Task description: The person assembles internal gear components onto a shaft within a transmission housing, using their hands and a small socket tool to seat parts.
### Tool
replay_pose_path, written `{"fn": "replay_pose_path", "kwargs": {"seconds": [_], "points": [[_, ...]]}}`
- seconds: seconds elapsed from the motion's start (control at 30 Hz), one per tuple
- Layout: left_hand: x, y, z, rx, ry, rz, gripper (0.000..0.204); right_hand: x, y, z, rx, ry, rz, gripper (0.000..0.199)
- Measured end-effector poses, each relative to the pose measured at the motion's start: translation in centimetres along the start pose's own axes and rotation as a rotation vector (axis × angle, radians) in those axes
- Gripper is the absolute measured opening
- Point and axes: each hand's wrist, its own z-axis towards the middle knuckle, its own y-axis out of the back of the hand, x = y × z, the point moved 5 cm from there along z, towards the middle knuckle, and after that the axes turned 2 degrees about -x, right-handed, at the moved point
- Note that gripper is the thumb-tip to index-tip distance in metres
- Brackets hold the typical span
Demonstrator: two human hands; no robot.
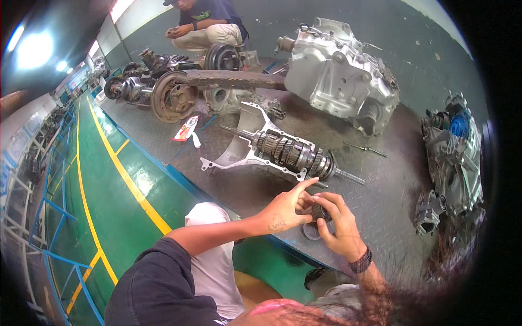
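Note:
A small dark toothed gear (321, 212) is held between my two hands, low at the front of the metal-plated work surface. My right hand (341, 225) grips it from the right, with the thumb on the near side and the fingers over the top. From the left, my left hand (291, 206) pinches it, the index finger stretched toward the gearbox. Under the gear lies a round grey ring-like part (311, 232), partly hidden. Just beyond, a gear-laden shaft assembly (288, 150) rests in an open silver gearbox housing half (243, 145).
A large silver gearbox (340, 76) stands at the back. A thin metal rod (365, 149) lies to the right, near another transmission unit (454, 152). Rusty axle parts (173, 96) and a red-white packet (186, 129) lie at left. Behind them, another person (209, 27) crouches.

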Motion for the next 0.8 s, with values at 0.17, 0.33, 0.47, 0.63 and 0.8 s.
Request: {"fn": "replay_pose_path", "kwargs": {"seconds": [0.17, 0.33, 0.47, 0.63, 0.8], "points": [[1.6, -0.1, 0.3, 0.095, -0.001, -0.032, 0.093, 0.1, -1.4, -0.1, -0.009, -0.017, 0.022, 0.042], [1.9, 0.2, 0.4, 0.201, 0.231, -0.118, 0.074, -4.6, -3.6, -1.2, -0.057, -0.505, 0.506, 0.029], [1.9, 1.3, 1.0, 0.083, 0.303, -0.236, 0.056, -7.1, -5.3, -2.9, -0.070, -0.969, 0.999, 0.042], [1.8, 2.2, 1.0, -0.171, 0.088, -0.161, 0.046, -5.4, -6.1, -2.3, 0.116, -1.085, 1.254, 0.040], [-3.3, -0.5, -2.4, -0.308, -0.473, 0.807, 0.035, -4.4, -7.9, -2.3, 0.107, -1.167, 1.371, 0.042]]}}
